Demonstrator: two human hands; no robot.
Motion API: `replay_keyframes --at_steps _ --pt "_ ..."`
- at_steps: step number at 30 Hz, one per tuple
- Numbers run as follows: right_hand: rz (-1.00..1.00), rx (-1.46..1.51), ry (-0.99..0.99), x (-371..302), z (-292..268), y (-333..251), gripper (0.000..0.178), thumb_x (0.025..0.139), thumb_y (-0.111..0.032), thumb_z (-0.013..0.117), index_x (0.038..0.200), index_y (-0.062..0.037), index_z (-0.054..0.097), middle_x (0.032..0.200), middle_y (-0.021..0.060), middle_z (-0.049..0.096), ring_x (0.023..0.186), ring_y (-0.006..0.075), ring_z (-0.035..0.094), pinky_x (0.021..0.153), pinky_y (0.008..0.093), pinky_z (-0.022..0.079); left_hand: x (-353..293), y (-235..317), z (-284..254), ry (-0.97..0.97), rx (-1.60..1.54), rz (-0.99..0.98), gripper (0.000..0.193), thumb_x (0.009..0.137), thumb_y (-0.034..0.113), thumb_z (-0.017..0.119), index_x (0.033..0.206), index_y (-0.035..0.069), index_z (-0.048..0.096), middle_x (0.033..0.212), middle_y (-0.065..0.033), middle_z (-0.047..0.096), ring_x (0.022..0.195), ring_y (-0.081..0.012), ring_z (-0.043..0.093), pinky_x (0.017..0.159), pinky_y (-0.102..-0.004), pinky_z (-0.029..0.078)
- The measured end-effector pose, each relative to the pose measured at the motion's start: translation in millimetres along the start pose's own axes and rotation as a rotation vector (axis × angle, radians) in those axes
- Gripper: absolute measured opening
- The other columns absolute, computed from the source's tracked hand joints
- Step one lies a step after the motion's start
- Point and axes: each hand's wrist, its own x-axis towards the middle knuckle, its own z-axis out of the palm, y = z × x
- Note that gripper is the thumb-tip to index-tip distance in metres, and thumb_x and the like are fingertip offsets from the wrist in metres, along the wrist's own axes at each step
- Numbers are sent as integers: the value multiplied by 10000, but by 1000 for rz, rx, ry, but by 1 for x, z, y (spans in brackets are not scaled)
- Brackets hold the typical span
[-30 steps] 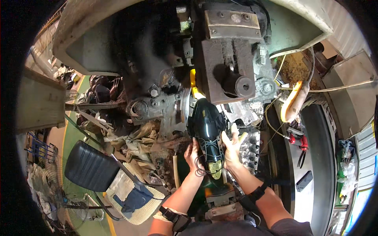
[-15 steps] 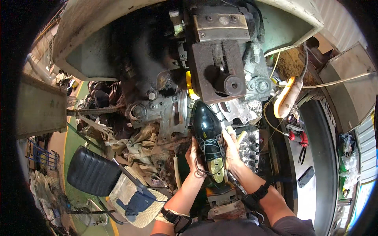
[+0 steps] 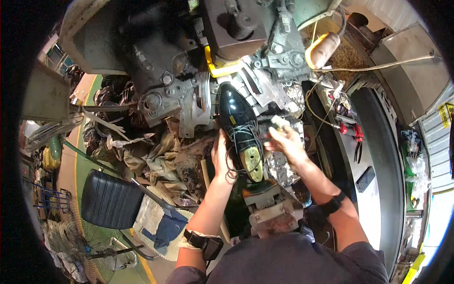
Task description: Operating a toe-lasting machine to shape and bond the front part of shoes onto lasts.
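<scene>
While one glossy black laced leather shoe (image 3: 239, 128) sits toe-up on a grey metal stand (image 3: 272, 208) at the foot of a big grimy grey machine (image 3: 198, 61), both hands hold it by the sides. The shoe's heel end is hard to make out: a yellowish form fills its opening, and where the shoe meets the stand is hidden behind that. The left hand (image 3: 220, 156) lies flat against the shoe's left side, fingers together and pressed on the leather, with loose lace ends dangling over it. The right hand (image 3: 286, 142) is at the shoe's right side, fingers curled shut on a small pale lump (image 3: 279, 122); what that lump is cannot be told. Just right of the shoe lies crumpled silvery foil (image 3: 279, 163), partly covered by the right wrist. Each forearm bears one dark wristband. Left of the shoe a heap of dirty tan rags (image 3: 156, 151) blurs into the machine's base, and its pieces cannot be counted. Farther left of the shoe stands one black padded chair (image 3: 109, 201) with a blue cloth on its seat. Up and right of the shoe, one cream cylinder (image 3: 326, 47) hangs on a yellow cable. Well right of the shoe, two red-handled tools (image 3: 352, 130) lie on a dark bench, their tips too small to make out.
</scene>
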Motion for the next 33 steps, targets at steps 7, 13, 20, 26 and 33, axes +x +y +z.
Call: replay_keyframes --at_steps 7,13,20,26,33 --pt "-76 -581 -70 -41 -44 -11 344 986 -181 700 1232 30 583 886 31 690 704 74 624 622 244 517 -46 18 21 30 453 258 639 1063 378 513 1563 29 323 1403 -87 576 1213 -194 584 1049 -307 445" --pt "-653 -1227 -118 -63 -51 -3 266 910 -265 720 1034 -37 662 889 187 703 820 392 688 711 471 546 -76 -7 62 65 1250 665 1205 709 318 930 1565 -64 174 1464 -300 470 1336 -367 506 1137 -423 387" --pt "-738 -1290 -239 -66 -58 -9 283 960 -287 625 1103 -43 635 990 202 719 920 396 698 808 485 560 -76 -14 70 229 1481 597 1174 741 152 851 1600 102 53 1241 -342 612 1131 -459 625 1005 -484 483" --pt "-696 -1282 -171 -67 -62 1 298 944 -308 636 1115 -65 649 943 175 733 846 380 713 762 481 563 -81 -14 84 312 1459 350 1166 731 158 865 1594 110 83 1195 -319 639 1096 -427 646 987 -469 491" --pt "-783 -1078 -28 -63 -65 15 260 948 -307 614 1017 -65 677 857 149 724 756 346 713 697 475 558 -73 -21 72 300 1412 502 1131 729 147 873 1590 105 142 1211 -253 637 1077 -337 634 988 -440 486"
